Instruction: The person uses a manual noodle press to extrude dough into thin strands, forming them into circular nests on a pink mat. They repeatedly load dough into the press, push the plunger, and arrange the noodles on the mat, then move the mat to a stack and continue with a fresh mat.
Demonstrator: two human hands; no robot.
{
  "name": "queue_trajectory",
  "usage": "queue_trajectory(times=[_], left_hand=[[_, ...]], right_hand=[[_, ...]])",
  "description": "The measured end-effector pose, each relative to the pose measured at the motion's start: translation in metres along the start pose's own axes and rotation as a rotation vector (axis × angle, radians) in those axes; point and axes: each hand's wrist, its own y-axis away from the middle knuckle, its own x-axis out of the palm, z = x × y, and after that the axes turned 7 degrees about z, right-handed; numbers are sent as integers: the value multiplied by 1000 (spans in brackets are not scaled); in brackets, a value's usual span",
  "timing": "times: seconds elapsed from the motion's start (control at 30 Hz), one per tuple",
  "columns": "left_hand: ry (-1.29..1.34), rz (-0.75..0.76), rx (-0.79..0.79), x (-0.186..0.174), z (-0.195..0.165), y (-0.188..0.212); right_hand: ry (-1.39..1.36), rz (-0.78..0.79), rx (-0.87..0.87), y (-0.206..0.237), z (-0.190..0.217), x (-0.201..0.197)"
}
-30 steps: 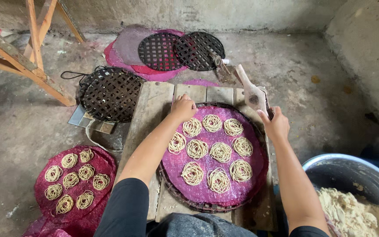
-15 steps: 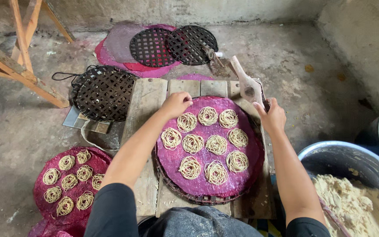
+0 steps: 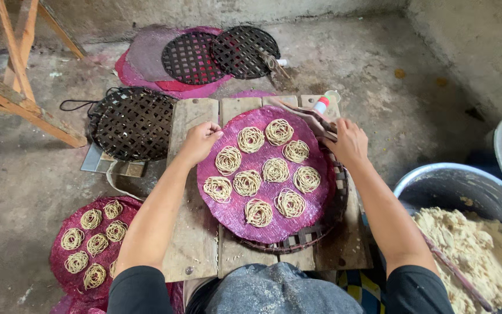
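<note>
Both hands are on the round purple mat [image 3: 265, 224], which lies on a dark woven tray [image 3: 315, 232] on the plank worktop [image 3: 196, 244] right in front of me. My left hand [image 3: 200, 141] is pinched shut on the mat's far-left edge; my right hand [image 3: 350, 141] is closed on its far-right edge, beside a folded cloth [image 3: 312, 119]. To move this well, I reckon both edges want to rise together and level, with the sheet kept taut enough that it doesn't sag in the middle. A tilt either way could send the coils sliding into one another.

The mat is thin, floppy-looking mesh, and its left side overhangs the tray rim. On it sit nine noodle nests [image 3: 276, 170], pale yellow spirals of fine strands, set apart in rough rows and none touching that I can see.

Near right, the big grey basin [image 3: 431, 180] holds crumbly pale dough. Near left, on the floor, a second purple mat [image 3: 65, 259] carries its own nests. Far left of the worktop sits an empty woven tray [image 3: 129, 124].
</note>
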Motion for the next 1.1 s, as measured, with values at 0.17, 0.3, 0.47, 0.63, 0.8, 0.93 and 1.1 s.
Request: queue_trajectory(times=[0.17, 0.3, 0.47, 0.63, 0.8, 0.93, 1.1], left_hand=[[11, 24, 74, 1, -2, -11], [-22, 48, 30, 3, -5, -17], [35, 63, -45, 9, -3, -21], [-5, 77, -37, 10, 0, -27], [-2, 110, -94, 11, 3, -31], [-24, 118, -91, 13, 9, -34], [2, 121, -36, 16, 13, -35]], right_hand=[[-14, 124, 64, -6, 12, -8], [-68, 116, 39, -15, 13, -14], [-54, 169, 30, -30, 8, -25], [-10, -26, -26, -27, 11, -24], [-23, 467, 297, 20, 9, -4], [-39, 474, 339, 69, -9, 7], [-155, 336, 271, 110, -11, 18]])
